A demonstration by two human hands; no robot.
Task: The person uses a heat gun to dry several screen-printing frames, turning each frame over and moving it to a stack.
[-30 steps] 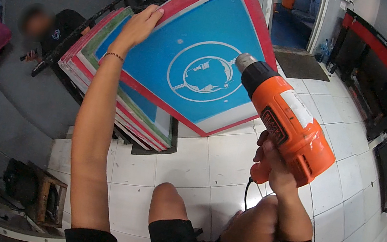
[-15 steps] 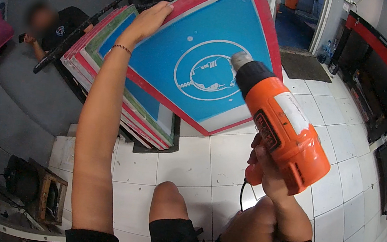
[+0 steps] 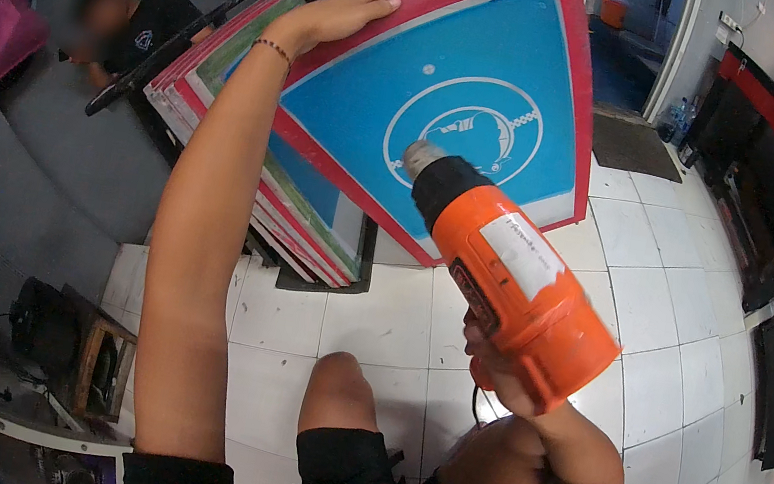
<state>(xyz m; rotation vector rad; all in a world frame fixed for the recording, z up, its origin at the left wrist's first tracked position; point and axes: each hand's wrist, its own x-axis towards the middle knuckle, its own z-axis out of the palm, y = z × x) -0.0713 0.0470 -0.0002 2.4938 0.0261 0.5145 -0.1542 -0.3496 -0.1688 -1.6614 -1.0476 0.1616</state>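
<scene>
A screen-printing frame with red edges and a blue mesh stands tilted before me. A pale ring-shaped design shows on its mesh. My left hand grips the frame's upper left edge, fingers laid over the red border. My right hand is wrapped around the handle of an orange heat gun. Its metal nozzle points up and left, overlapping the lower left of the design in view; whether it touches the mesh I cannot tell. A stack of other frames leans behind, to the left.
White floor tiles lie below. At the left, another person sits by the grey wall. A red and black cabinet-like unit stands right, near a dark doormat at the doorway. A wooden stool is lower left.
The heat gun has swung left, from the right side of the design to its lower left, uncovering the design's upper right. My left hand keeps hold of the frame; the view has shifted slightly.
</scene>
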